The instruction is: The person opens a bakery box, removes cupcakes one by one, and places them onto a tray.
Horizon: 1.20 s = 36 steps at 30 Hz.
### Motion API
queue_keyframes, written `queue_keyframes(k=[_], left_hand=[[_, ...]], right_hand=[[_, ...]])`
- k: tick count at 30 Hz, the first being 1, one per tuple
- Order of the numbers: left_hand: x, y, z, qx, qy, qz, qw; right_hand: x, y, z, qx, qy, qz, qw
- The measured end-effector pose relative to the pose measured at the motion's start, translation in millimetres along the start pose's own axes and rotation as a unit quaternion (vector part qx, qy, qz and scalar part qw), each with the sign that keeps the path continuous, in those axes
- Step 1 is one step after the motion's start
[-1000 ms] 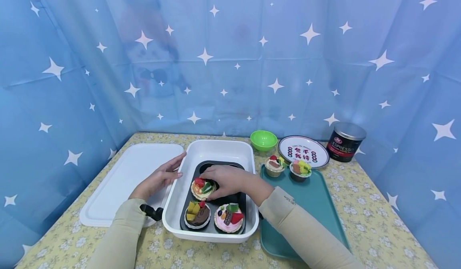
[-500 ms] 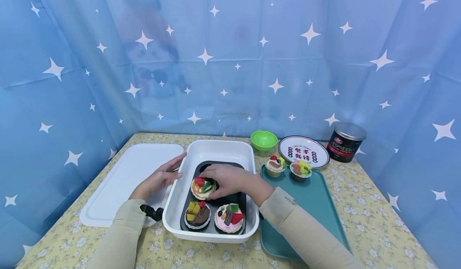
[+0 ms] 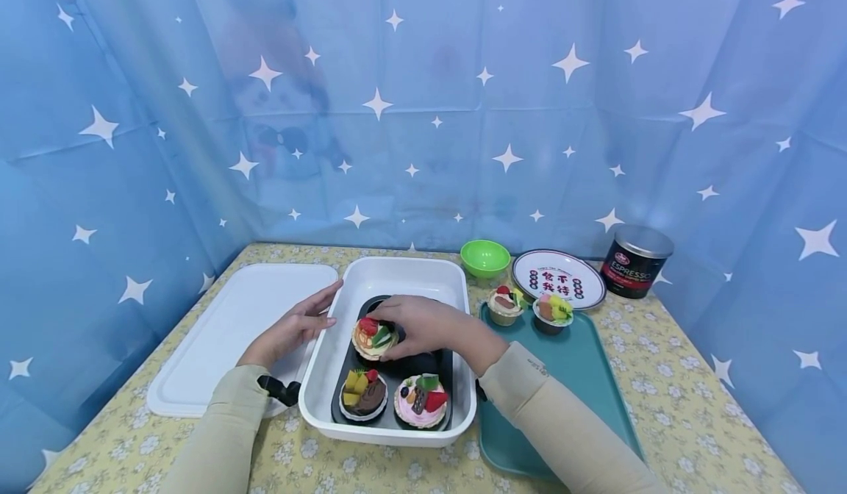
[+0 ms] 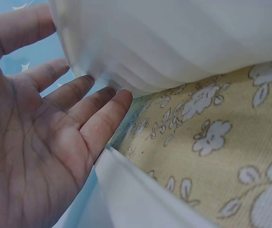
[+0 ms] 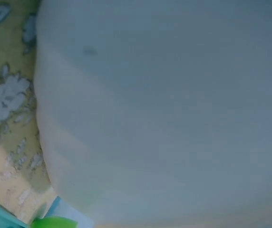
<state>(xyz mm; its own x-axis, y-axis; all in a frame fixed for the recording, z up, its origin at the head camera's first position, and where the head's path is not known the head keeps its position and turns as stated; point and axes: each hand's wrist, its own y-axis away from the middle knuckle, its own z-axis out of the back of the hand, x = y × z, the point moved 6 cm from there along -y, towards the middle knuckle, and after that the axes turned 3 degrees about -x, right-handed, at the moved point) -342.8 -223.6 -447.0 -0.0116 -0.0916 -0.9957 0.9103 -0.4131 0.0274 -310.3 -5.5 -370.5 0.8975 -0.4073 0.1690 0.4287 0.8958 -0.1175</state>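
Observation:
My right hand pinches a tart topped with strawberry and green fruit, at the left middle of a dark muffin tin. That tin lies inside a deep white plastic bin. A chocolate tart and a pink-cream tart sit in the tin's near cups. My left hand has its fingers extended against the bin's left side; the left wrist view shows the fingertips at the white wall. The right wrist view is filled by the bin's outer wall, and the hand is hidden there.
A flat white lid lies left of the bin. To the right is a teal tray bearing a cream cupcake and a fruit cupcake. Behind stand a green bowl, an oval plate and an espresso can.
My right hand has moved slightly away from me and up, and the strawberry-topped tart has shifted with it. The left hand and the bin have kept their places.

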Motion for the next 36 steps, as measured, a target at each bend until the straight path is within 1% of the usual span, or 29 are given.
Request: queue_keyframes(k=[8, 14, 19, 25, 33, 36], left_hand=[[1.1, -1.5, 0.4, 0.006, -0.010, -0.011, 0.9999], [1.0, -0.1, 0.4, 0.007, -0.006, -0.011, 0.9999], [-0.4, 1.3, -0.2, 0.014, 0.001, -0.016, 0.9998], [1.0, 0.9, 1.1, 0.011, 0.005, -0.013, 0.9998], [2.3, 0.1, 1.3, 0.010, -0.008, -0.015, 0.9998], [1.4, 0.5, 0.7, 0.005, -0.010, -0.011, 0.9999]], right_hand=[[-2, 5.1, 10, -0.009, -0.006, -0.011, 0.9999], [-4, 12.0, 17, -0.019, -0.013, -0.022, 0.9995], [-5, 20.1, 22, -0.027, -0.022, -0.022, 0.9992], [-9, 29.6, 26, -0.037, -0.020, -0.028, 0.9987], [-18, 44.9, 32, -0.050, -0.023, -0.050, 0.9973], [-23, 52.8, 35, -0.061, -0.022, -0.050, 0.9966]])
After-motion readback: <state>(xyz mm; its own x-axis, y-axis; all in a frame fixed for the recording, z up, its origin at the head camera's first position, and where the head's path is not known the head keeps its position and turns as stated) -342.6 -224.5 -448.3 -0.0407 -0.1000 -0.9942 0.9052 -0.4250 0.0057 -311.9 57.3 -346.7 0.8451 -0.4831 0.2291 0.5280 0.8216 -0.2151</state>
